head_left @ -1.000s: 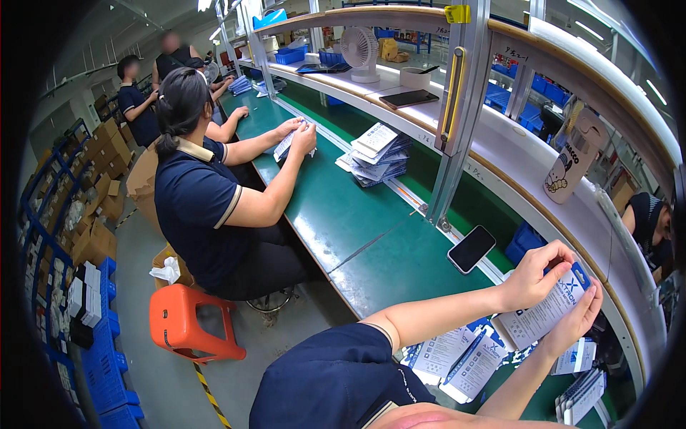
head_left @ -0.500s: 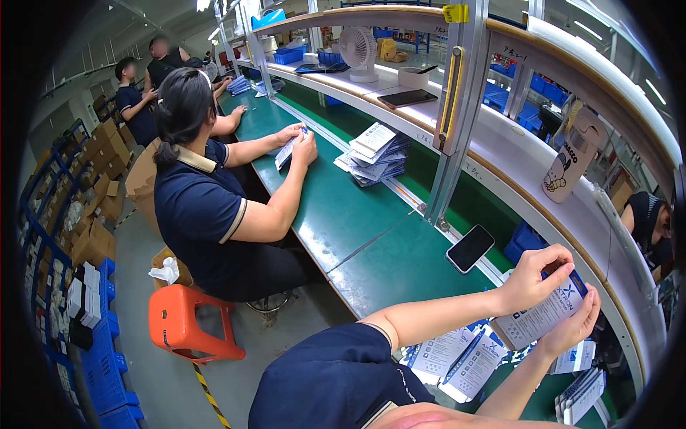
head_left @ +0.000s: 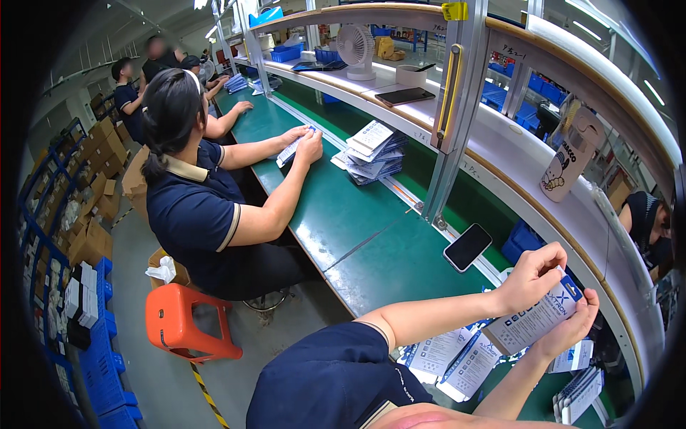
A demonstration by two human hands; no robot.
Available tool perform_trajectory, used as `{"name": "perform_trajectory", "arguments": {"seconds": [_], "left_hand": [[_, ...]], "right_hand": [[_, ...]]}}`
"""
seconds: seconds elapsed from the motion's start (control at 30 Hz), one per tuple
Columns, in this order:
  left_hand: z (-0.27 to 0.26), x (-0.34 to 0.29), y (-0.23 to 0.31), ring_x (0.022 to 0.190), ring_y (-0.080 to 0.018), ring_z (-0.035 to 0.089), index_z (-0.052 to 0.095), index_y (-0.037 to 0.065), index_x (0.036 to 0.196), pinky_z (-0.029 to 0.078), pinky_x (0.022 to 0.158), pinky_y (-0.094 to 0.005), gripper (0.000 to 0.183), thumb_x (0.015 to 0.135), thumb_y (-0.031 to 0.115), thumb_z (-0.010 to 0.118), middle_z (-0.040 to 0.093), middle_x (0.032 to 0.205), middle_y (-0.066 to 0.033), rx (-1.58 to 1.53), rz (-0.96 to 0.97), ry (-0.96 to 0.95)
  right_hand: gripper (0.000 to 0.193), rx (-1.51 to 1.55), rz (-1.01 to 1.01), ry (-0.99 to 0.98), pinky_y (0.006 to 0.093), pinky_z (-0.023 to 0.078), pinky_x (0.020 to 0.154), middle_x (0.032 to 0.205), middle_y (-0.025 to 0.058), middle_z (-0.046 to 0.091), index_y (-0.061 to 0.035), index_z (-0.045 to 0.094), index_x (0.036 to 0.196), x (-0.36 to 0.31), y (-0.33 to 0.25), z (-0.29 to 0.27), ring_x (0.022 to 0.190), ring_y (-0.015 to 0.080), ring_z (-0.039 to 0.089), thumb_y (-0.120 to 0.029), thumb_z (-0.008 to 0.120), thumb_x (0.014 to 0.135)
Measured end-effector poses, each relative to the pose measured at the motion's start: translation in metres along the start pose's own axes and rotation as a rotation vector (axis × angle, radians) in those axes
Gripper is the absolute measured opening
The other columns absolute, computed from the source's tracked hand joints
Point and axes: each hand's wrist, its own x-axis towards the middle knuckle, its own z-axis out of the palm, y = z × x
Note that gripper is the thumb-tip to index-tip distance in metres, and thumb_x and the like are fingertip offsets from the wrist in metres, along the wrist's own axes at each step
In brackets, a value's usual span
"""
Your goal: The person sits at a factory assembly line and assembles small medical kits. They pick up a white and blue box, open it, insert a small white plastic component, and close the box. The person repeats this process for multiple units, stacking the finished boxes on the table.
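Note:
A flat white-and-blue carton with a blue hang tab is held up in front of me, tilted over the table. My left hand pinches its upper edge beside the tab between thumb and fingers. Along the carton's right side, my right hand grips it with the fingers closed. Below it, a similar printed carton lies on the green table, with another carton overlapping at its left. To the right of my right forearm stands a row of cartons.
A black-screened phone lies on the table near a metal post. Beyond it is a stack of cartons. A co-worker sits left, holding a carton. An orange stool stands on the floor. A shelf runs along the right.
The carton's blue hang tab now shows more fully, its slot facing me, and my left fingers have shifted slightly along the top edge. The co-worker's head and body lean further left.

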Motion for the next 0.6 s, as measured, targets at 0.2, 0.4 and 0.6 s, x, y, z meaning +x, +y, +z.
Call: {"name": "perform_trajectory", "arguments": {"seconds": [0.2, 0.4, 0.6], "left_hand": [[-0.0005, 0.0028, 0.006, 0.067, -0.0064, 0.042, 0.053, -0.002, 0.082, 0.035, 0.055, -0.0211, 0.011, 0.077, -0.002, 0.044, 0.05, 0.084, -0.0047, 0.153, 0.184, 0.03], [-0.0013, 0.0045, 0.003, 0.065, -0.0065, 0.039, 0.054, -0.002, 0.084, 0.034, 0.054, -0.021, 0.014, 0.075, -0.003, 0.043, 0.049, 0.083, -0.0041, 0.162, 0.203, 0.044], [0.0023, 0.0034, 0.0028, 0.065, -0.0062, 0.037, 0.05, -0.002, 0.079, 0.033, 0.054, -0.0214, 0.009, 0.074, -0.003, 0.043, 0.047, 0.081, -0.0046, 0.107, 0.141, 0.021]], "right_hand": [[0.008, 0.049, 0.09, -0.054, 0.0166, 0.042, 0.055, 0.07, -0.0007, 0.05, -0.0074, 0.047, 0.085, 0.0018, 0.0091, -0.0085, 0.06, 0.0046, 0.051, -0.014, 0.044, 0.089], [0.006, 0.01, 0.083, -0.057, 0.0162, 0.041, 0.056, 0.07, -0.0014, 0.049, -0.0069, 0.048, 0.085, 0.0053, 0.0119, -0.0068, 0.06, 0.0038, 0.05, -0.011, 0.046, 0.089], [0.008, 0.019, 0.078, -0.065, 0.0176, 0.042, 0.058, 0.071, -0.0005, 0.05, -0.0062, 0.049, 0.085, 0.006, 0.0137, -0.0112, 0.063, 0.0043, 0.051, -0.011, 0.046, 0.09]]}}
